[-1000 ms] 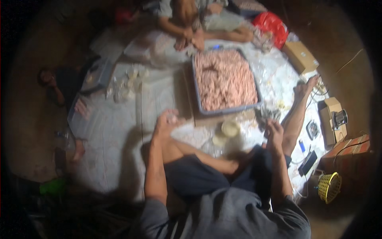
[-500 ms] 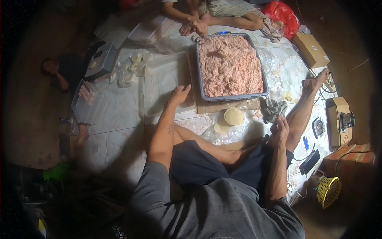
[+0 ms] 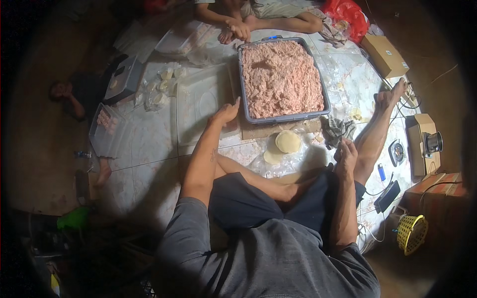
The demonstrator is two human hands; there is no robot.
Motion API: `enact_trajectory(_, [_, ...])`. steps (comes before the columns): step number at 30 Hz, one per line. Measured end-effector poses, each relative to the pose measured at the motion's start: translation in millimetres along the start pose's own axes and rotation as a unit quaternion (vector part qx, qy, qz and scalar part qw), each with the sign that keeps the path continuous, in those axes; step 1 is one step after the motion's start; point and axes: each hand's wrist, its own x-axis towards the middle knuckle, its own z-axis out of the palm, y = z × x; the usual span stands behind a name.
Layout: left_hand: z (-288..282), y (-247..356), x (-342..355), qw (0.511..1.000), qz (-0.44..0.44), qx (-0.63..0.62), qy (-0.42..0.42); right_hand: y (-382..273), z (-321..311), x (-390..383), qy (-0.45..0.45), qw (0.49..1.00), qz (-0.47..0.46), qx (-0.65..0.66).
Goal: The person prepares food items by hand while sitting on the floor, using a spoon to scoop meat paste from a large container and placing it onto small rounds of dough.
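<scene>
My left hand (image 3: pixel 226 113) hangs over the near right part of a clear plastic tray (image 3: pixel 180 119), one digit stretched toward the tub beside it; nothing shows in its grip. That grey tub (image 3: pixel 278 120) is heaped with pink minced meat (image 3: pixel 280 79). Over my thigh, my right hand (image 3: pixel 347 155) is closed with its fingers pinched together; what it may hold is too small to make out. Just beyond those fingers lies a crumpled grey cloth (image 3: pixel 339 130). Round pale dough wrappers (image 3: pixel 287 142) lie stacked on clear plastic in front of me.
Across from me sits a person (image 3: pixel 285 25) with hands near the tub. At left, another person (image 3: pixel 82 92) is near a grey box (image 3: pixel 124 79) and a clear container (image 3: pixel 104 136) with meat portions. A cardboard box (image 3: pixel 385 54), ashtray (image 3: pixel 396 152) and yellow basket (image 3: pixel 412 234) lie at right.
My left hand has turned slightly, its digit now pointing up toward the tub. The right hand has lifted a little toward the cloth. The whole view has shifted slightly.
</scene>
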Motion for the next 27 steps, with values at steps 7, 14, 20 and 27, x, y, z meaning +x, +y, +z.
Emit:
enact_trajectory(7, [-10.5, -35.5, -0.7, 0.996, -0.011, -0.067, 0.052, 6.6, 14.4, -0.2, -0.023, 1.0, -0.004, -0.005])
enact_trajectory(14, [42.3, -38.4, -77.3, 0.858, 0.328, -0.26, 0.297, -11.1, 16.7, -9.7, -0.011, 0.991, -0.089, -0.102])
enact_trajectory(20, [174.6, -38.1, -111.5, 0.893, 0.382, 0.01, 0.237, -82.9, 138.4, -21.8, -0.106, 0.646, -0.44, -0.615])
enact_trajectory(27, [209.7, -29.5, -74.7, 0.889, 0.397, 0.063, 0.218, -11.5, 151.4, 42.5, -0.195, 0.366, -0.433, -0.8])
